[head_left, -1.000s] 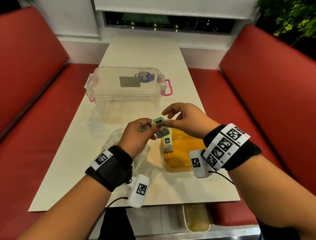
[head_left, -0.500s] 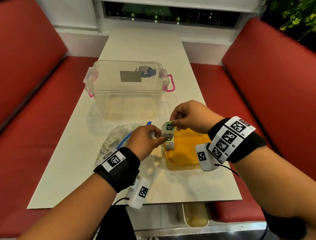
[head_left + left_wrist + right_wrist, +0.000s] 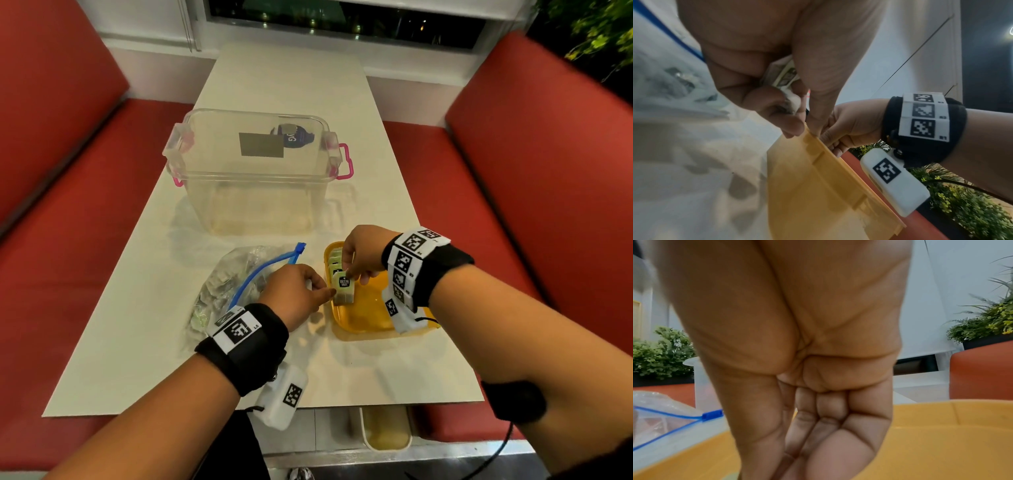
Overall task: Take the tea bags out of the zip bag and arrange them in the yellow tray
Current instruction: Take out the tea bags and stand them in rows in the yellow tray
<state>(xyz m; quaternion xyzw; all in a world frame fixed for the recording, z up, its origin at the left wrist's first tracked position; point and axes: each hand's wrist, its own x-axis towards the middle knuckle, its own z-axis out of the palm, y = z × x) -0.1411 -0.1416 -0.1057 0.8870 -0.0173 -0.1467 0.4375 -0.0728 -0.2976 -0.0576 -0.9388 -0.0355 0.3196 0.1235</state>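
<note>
In the head view my right hand pinches the top of a tea bag with a black label and holds it upright inside the yellow tray, at its left side. Several tea bags stand in a row at the tray's far left corner. My left hand is at the tray's left rim, fingertips against the held tea bag. The left wrist view shows its fingers curled round a few more tea bags. The clear zip bag with a blue zipper lies left of the tray.
A large clear storage box with pink latches stands behind the tray and the zip bag. The white table is narrow, with red bench seats on both sides. Its front edge is close to my wrists.
Both hands have come down from above the table to the tray. The tea bag pinched by my right hand has moved down into the tray's left side.
</note>
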